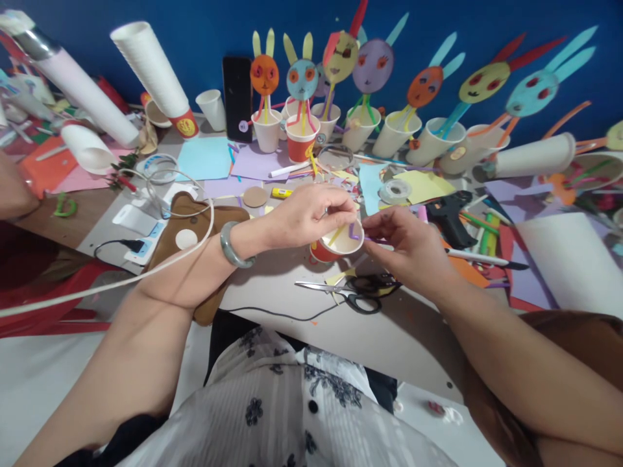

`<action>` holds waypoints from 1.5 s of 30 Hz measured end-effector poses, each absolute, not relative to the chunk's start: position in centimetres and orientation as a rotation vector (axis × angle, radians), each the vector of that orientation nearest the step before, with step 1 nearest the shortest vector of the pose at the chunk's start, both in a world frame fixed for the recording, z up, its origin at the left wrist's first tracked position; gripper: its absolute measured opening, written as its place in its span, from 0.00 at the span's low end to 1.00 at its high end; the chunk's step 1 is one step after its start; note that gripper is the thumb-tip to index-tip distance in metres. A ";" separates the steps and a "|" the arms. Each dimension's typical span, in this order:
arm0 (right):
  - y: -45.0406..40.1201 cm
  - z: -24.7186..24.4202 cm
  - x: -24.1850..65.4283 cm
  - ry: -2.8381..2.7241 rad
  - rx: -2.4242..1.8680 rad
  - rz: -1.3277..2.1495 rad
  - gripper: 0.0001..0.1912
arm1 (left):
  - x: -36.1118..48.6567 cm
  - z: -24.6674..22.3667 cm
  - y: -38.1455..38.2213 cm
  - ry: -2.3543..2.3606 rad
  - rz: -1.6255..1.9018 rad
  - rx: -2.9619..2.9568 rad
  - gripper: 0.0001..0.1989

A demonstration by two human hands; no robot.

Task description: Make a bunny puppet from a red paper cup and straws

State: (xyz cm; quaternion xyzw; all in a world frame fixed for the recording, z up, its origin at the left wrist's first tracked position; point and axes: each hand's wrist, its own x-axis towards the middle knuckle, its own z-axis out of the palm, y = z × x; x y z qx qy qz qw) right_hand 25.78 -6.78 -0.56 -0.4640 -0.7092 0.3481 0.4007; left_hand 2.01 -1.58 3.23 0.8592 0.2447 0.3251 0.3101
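Observation:
A red and white paper cup [325, 251] stands on the table between my hands. Over its mouth, my left hand [311, 214] is closed in a pinch; what lies between those fingertips is hidden. Inside the cup a thin yellow strip [335, 235] shows below the fingers. A thin purple strip [382, 241] passes through the cup's right side, with a bent end inside. My right hand [411, 250] pinches its outer part, close beside the cup. Black-handled scissors [363, 301] lie partly spread just in front of the cup.
Cups with paper rabbit heads [359, 130] line the blue wall. A black glue gun [452, 217] and a pen-like knife [487, 259] lie right. Left are a power strip [146, 243], a looping white cable [211, 220], a brown bear-shaped piece [209, 305] and another person's arm [14, 188].

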 end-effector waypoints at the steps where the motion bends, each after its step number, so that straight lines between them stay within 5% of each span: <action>1: -6.8 -0.5 25.8 -1.823 -1.176 0.857 0.11 | 2.0 3.3 -1.5 0.654 0.849 2.270 0.14; 15: -7.2 0.1 25.6 -2.042 -1.148 0.559 0.01 | 1.4 3.2 -0.8 0.719 0.813 2.271 0.11; 45: -7.1 -0.2 25.5 -2.136 -1.054 0.475 0.05 | 1.3 3.7 -0.8 0.665 0.730 2.160 0.11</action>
